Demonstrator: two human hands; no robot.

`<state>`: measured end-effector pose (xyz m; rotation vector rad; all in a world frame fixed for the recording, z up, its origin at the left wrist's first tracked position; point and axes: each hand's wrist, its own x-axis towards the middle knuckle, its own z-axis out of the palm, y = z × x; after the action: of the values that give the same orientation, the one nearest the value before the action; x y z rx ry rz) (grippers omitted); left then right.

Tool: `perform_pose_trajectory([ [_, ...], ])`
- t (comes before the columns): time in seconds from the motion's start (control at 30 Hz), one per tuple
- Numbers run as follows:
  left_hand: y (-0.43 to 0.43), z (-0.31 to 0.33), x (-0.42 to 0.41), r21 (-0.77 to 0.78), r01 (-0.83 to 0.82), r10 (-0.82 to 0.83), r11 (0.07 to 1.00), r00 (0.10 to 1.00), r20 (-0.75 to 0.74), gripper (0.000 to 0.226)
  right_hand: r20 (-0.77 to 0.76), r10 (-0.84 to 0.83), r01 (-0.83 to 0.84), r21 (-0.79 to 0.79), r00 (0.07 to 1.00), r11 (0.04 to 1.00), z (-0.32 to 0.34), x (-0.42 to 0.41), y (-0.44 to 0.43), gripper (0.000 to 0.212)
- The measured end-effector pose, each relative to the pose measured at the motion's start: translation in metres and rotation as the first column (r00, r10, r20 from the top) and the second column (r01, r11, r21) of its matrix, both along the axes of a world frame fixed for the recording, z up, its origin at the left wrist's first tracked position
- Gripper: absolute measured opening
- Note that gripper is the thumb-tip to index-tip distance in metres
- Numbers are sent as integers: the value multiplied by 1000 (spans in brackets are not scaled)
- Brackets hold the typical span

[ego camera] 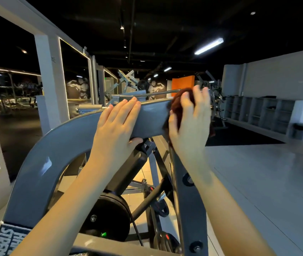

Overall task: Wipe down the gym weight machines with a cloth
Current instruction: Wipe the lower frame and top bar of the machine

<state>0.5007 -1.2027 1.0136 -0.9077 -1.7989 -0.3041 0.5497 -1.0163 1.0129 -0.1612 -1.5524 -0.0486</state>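
A grey curved arm of the weight machine [58,143] arches up from the lower left and runs level across the middle. My left hand [116,126] holds that level bar, fingers laid over its top and thumb hooked under it. Right beside it, at the bar's right end, my right hand [189,122] grips a dark red-brown cloth [177,106] bunched against the metal. Most of the cloth is hidden behind the hand, which looks blurred.
Under the arm sit black weight plates [110,215] and a grey upright strut with bolts [189,200]. More machines [126,80] stand farther back. Grey shelving [258,111] lines the right wall, above pale floor [258,182]. A white pillar [49,80] stands at left.
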Motion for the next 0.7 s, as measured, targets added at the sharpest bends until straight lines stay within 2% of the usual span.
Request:
perform_pose_trajectory([
  [0.07, 0, 0, -2, 5, 17, -17, 1000, 1000, 0, 91, -105, 60, -75, -139, 993, 987, 12, -5, -8, 46],
  [0.1, 0, -1, -2, 5, 24, -24, 1000, 1000, 3, 90, -99, 73, -86, -134, 992, 987, 8, -9, -16, 48],
  [0.2, -1, -1, -4, 5, 42, -42, 999, 999, 3, 89, 82, 61, -67, 79, 995, 995, -19, -15, -30, 50],
  [0.27, -3, -2, -5, -2, 45, -45, 999, 999, -1, 90, 136, 32, -52, 145, 990, 988, -22, -10, -20, 50],
  [0.3, -3, -2, -5, -3, 45, -45, 999, 999, -7, 90, 116, 23, -37, 119, 993, 992, -17, -9, -15, 51],
  [0.43, -4, -2, -6, -12, 47, -47, 999, 999, -19, 90, -59, 20, -30, -171, 998, 985, -4, -18, -30, 50],
  [0.47, -4, -2, -5, -11, 49, -49, 999, 999, -17, 90, -67, 25, -36, -182, 997, 983, -9, -22, -41, 50],
  [0.5, -3, -3, -5, -11, 54, -54, 998, 998, -14, 89, -31, 35, -39, -140, 999, 989, -16, -24, -49, 50],
  [0.6, -6, -2, -7, -26, 73, -74, 997, 997, -17, 87, 153, 15, -34, 121, 988, 992, -30, -17, -38, 51],
  [0.63, -9, -1, -8, -39, 77, -78, 996, 997, -20, 87, 162, -2, -20, 137, 987, 990, -25, -14, -27, 53],
  [0.7, -14, -1, -10, -54, 74, -76, 996, 997, -31, 86, 73, -6, 6, -9, 997, 1000, -11, -13, -15, 54],
])
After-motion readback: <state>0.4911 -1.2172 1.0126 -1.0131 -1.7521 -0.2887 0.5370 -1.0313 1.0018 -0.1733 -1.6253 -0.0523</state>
